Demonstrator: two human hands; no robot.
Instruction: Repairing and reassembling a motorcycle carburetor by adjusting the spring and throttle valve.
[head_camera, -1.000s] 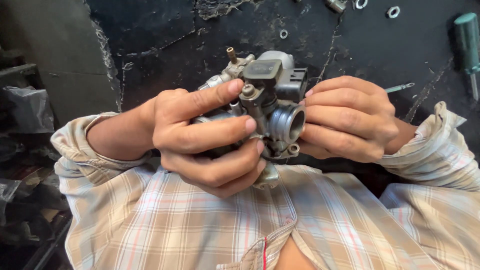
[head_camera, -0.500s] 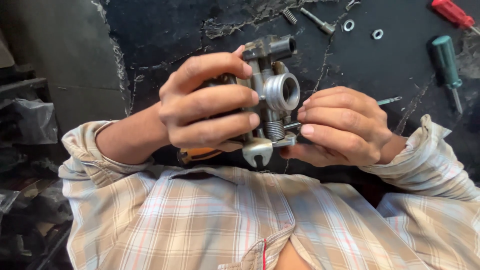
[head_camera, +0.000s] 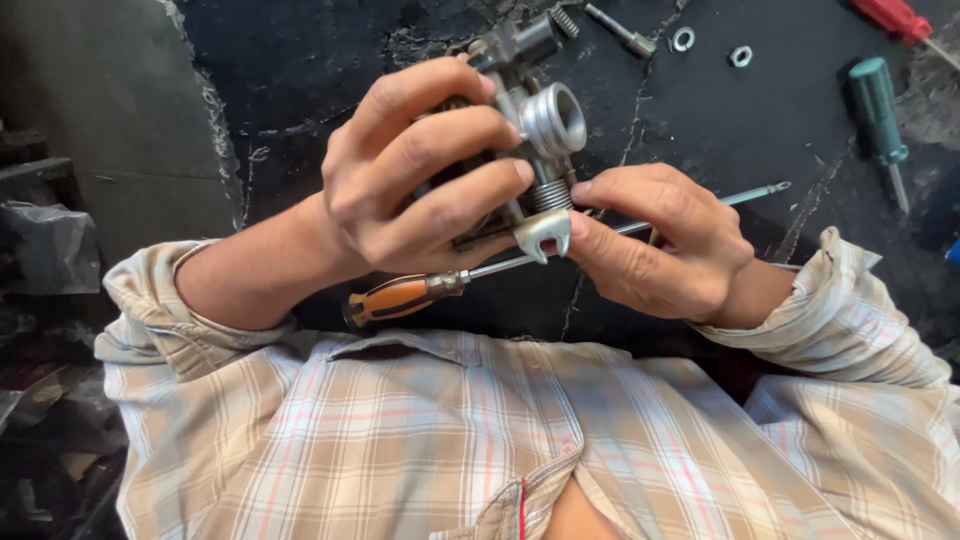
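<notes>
My left hand (head_camera: 420, 175) grips a grey metal carburetor (head_camera: 535, 130), fingers wrapped over its body, with the round silver bore facing up and right. My right hand (head_camera: 660, 240) pinches the lower edge of the same part near a spring and a small bracket (head_camera: 543, 230). An orange-handled screwdriver (head_camera: 400, 297) lies across beneath both hands, its shaft passing behind my right hand and its tip (head_camera: 770, 188) showing beyond it. Whether a hand holds the screwdriver is hidden.
On the dark cracked floor at the top right lie a teal-handled screwdriver (head_camera: 880, 110), a red-handled one (head_camera: 895, 18), two washers (head_camera: 684, 40), a bolt (head_camera: 620, 30) and a spring (head_camera: 565, 20). Dark clutter sits at the left edge (head_camera: 40, 245).
The carburetor was turned and lifted, so its bore now faces up and right. My right hand shifted to its lower edge. The orange-handled screwdriver came into view beneath my hands.
</notes>
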